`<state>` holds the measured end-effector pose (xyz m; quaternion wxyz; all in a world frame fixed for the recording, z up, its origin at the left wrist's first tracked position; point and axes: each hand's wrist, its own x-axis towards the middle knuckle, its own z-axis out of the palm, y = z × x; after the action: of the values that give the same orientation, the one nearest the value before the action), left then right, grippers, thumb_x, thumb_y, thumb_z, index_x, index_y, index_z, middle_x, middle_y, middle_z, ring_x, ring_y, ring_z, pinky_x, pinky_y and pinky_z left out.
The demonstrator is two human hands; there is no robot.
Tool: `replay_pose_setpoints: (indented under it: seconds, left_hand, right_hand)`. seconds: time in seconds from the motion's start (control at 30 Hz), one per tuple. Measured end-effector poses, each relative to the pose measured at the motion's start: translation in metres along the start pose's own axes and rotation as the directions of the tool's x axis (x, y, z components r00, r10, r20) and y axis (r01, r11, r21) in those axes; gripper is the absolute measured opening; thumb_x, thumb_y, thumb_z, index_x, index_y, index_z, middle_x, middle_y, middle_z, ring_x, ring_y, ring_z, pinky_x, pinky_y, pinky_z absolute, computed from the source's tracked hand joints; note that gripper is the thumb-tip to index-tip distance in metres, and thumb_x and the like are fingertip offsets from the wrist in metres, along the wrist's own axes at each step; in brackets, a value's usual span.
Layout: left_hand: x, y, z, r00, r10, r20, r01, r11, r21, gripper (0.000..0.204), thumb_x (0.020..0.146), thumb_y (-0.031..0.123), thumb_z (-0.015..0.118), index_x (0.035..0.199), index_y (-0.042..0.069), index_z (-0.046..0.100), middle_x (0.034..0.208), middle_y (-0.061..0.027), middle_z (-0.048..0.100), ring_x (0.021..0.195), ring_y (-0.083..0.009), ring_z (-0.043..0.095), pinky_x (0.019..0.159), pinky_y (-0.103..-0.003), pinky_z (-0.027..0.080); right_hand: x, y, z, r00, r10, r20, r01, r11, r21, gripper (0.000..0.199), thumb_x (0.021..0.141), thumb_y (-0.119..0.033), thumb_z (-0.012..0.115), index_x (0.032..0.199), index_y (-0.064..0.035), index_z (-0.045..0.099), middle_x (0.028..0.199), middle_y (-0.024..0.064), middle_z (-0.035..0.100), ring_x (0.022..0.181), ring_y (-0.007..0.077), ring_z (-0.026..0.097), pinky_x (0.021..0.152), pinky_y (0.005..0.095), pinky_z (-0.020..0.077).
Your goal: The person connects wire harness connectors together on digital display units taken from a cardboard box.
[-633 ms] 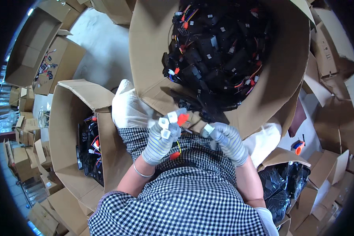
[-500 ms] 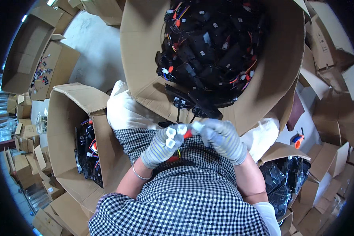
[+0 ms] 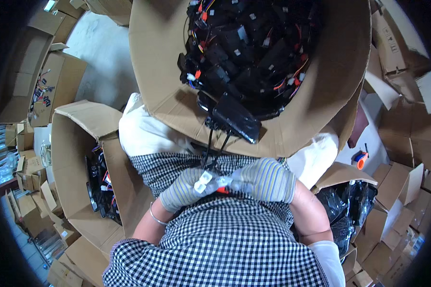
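Both my hands wear striped grey work gloves and meet in front of my lap. My left hand [image 3: 181, 191] is closed around white plug connectors [image 3: 203, 182] that stick out past its fingers. My right hand [image 3: 268, 181] has its fingers pressed together on a small pale connector [image 3: 223, 181] between the hands. A red connector [image 3: 222, 190] shows just below. Two black cables [image 3: 221, 152] run up from my left hand to a glossy black flat module [image 3: 235, 117] lying at the near rim of the big carton. The fingertips are partly hidden.
The big open carton [image 3: 163, 103] before me holds many black modules [image 3: 244, 52] with coloured wires. A smaller carton [image 3: 79, 158] with similar parts stands left. At right are a carton of plastic-wrapped black parts [image 3: 342, 210] and an orange tape dispenser [image 3: 361, 160]. Flattened cartons surround these.
Both hands have come down closer to my body. The black module at the carton's rim has turned, and its cables now stretch down to my left hand. The view has shifted slightly.
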<state>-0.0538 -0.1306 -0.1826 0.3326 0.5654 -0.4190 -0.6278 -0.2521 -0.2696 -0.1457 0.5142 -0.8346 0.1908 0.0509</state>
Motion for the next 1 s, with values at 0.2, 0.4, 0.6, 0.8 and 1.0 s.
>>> replay_pose_setpoints:
  seconds: [0.2,0.4,0.6,0.8,1.0]
  left_hand:
    - [0.004,0.003,-0.001,0.998,0.022,0.058,-0.019,0.998,-0.055,0.023,0.08,0.019,0.069,0.094,0.001,0.066,0.079,-0.0037,0.066,0.07,-0.0093,0.058,0.065,-0.023,0.047]
    - [0.0,-0.004,-0.009,0.997,-0.04,0.072,0.036,0.998,0.058,0.019,0.077,0.012,0.071,0.091,0.002,0.064,0.082,-0.0048,0.067,0.072,-0.0113,0.061,0.067,-0.024,0.05]
    - [-0.006,-0.004,-0.008,0.999,0.014,0.043,-0.015,1.0,0.017,0.018,0.081,0.016,0.068,0.092,0.002,0.066,0.08,-0.0029,0.067,0.07,-0.0082,0.058,0.065,-0.022,0.047]
    - [-0.004,-0.006,-0.007,0.997,0.072,0.041,-0.078,0.985,0.152,0.022,0.078,0.02,0.07,0.086,0.0,0.064,0.072,-0.0082,0.066,0.062,-0.0148,0.061,0.058,-0.026,0.049]
    - [0.004,-0.01,-0.001,0.982,-0.129,-0.136,0.123,0.991,-0.058,0.018,0.08,0.015,0.069,0.092,0.002,0.066,0.077,-0.0004,0.065,0.067,-0.0081,0.057,0.062,-0.023,0.048]
  right_hand:
    - [0.013,0.021,0.008,0.975,-0.111,0.191,0.078,0.981,0.176,0.017,0.085,-0.026,0.052,0.086,-0.013,0.063,0.072,0.0118,0.061,0.067,0.0328,0.057,0.06,0.0411,0.0438]
    - [0.019,0.022,0.026,0.984,-0.098,0.149,0.078,0.988,0.134,0.013,0.084,-0.022,0.053,0.085,-0.0144,0.063,0.07,0.0114,0.06,0.064,0.0318,0.057,0.059,0.0405,0.0435]
    - [0.018,0.027,0.039,0.985,-0.137,0.107,0.117,0.977,0.176,0.013,0.085,-0.022,0.053,0.086,-0.0137,0.062,0.071,0.0119,0.06,0.066,0.0325,0.058,0.06,0.0412,0.044]
    - [0.017,0.036,0.048,0.982,-0.165,0.098,0.14,0.966,0.218,0.01,0.084,-0.02,0.053,0.084,-0.0127,0.06,0.069,0.0124,0.059,0.066,0.0329,0.058,0.06,0.0421,0.0446]
    - [0.025,0.062,0.039,0.961,-0.217,-0.172,0.243,0.958,0.15,0.008,0.081,-0.016,0.057,0.087,-0.0126,0.061,0.078,0.01,0.06,0.069,0.0308,0.058,0.06,0.0405,0.0455]
